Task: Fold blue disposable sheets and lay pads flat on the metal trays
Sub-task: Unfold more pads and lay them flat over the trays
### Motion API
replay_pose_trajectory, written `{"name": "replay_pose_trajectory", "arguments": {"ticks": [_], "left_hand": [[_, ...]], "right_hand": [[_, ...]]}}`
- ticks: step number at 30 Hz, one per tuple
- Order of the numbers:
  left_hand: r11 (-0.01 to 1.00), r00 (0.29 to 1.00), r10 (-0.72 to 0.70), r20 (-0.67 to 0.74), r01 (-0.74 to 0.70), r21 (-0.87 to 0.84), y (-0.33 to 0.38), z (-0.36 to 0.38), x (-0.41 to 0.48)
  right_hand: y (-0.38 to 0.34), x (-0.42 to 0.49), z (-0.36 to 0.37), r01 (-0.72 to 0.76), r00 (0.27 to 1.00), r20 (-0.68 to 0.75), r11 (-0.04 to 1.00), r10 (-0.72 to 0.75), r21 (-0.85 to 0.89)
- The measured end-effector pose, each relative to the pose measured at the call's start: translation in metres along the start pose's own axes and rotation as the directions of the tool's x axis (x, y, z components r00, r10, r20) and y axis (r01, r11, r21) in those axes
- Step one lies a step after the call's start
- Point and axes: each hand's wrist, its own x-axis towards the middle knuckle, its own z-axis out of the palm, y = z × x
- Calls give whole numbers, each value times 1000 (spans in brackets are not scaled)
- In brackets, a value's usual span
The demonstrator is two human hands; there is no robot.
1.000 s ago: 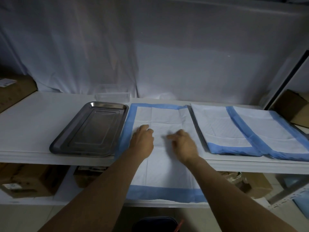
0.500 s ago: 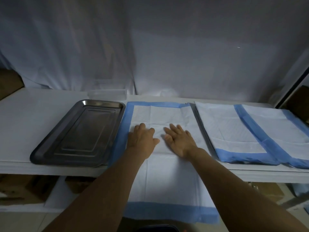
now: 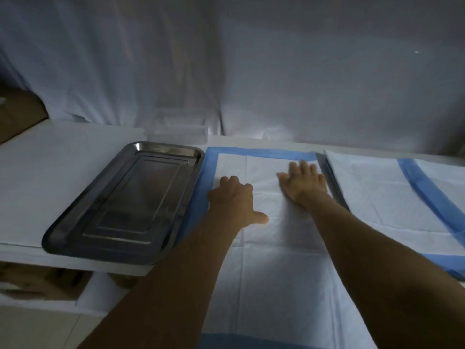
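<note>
Hands (image 3: 232, 197) (image 3: 303, 183) farther up partly cropped pad (image 3: 276, 273)

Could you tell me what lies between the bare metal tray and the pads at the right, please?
In the head view, a spread blue-bordered pad lies there, with the left hand and the right hand resting on it.

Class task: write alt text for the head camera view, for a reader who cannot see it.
The left hand and right hand press flat on a white, blue-bordered pad that overhangs the front of a white shelf. A bare metal tray lies to its left; more blue-bordered pads lie to its right.
</note>
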Motion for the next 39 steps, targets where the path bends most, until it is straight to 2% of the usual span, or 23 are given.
{"name": "replay_pose_trajectory", "arguments": {"ticks": [2,6,8,11,14,18,21,23,25,28,30,31,33,36,39], "left_hand": [[1000,1000,-1,-20,1,-10,2,-1,-4],[1000,998,16,-66,-15,10,7,0,-16],[999,998,6,-63,-9,-40,10,3,-25],[995,1000,-7,6,7,-96,11,8,-40],[1000,999,-10,36,11,-19,9,16,-53],[1000,1000,-18,13,18,-16,6,29,-76],[991,982,-21,-185,-4,-133,-1,40,-100],[970,915,-74,-397,-26,-240,-6,45,-117],[946,849,-206,-487,46,-321,-10,50,-136],[818,762,-505,-406,272,-507,-21,63,-149],[663,693,-665,-279,376,-647,-29,72,-149],[583,672,-707,-221,376,-720,-33,74,-148],[428,673,-731,-118,316,-847,-39,76,-147],[241,728,-686,2,229,-943,-47,78,-150],[176,775,-632,33,184,-967,-54,81,-154]], "right_hand": [[6,-9,-1,-115,992,-42,993,116,15],[-7,-52,6,72,997,-14,997,-72,10],[-6,-78,7,109,994,26,994,-109,14],[8,-115,4,104,994,34,995,-104,-3],[27,-140,4,87,996,21,996,-87,17],[45,-167,0,43,994,-106,991,-30,126],[48,-188,-6,-95,976,-173,971,134,217],[48,-200,-7,-195,951,-184,943,249,269],[49,-208,-2,-291,914,-164,881,371,372],[51,-215,7,-389,853,-99,751,512,533],[53,-218,10,-456,813,7,628,583,631],[54,-219,12,-475,802,66,565,594,675],[56,-224,16,-466,808,151,461,570,755],[57,-232,21,-412,840,150,434,521,801],[57,-240,18,-371,865,147,414,480,831]]}}
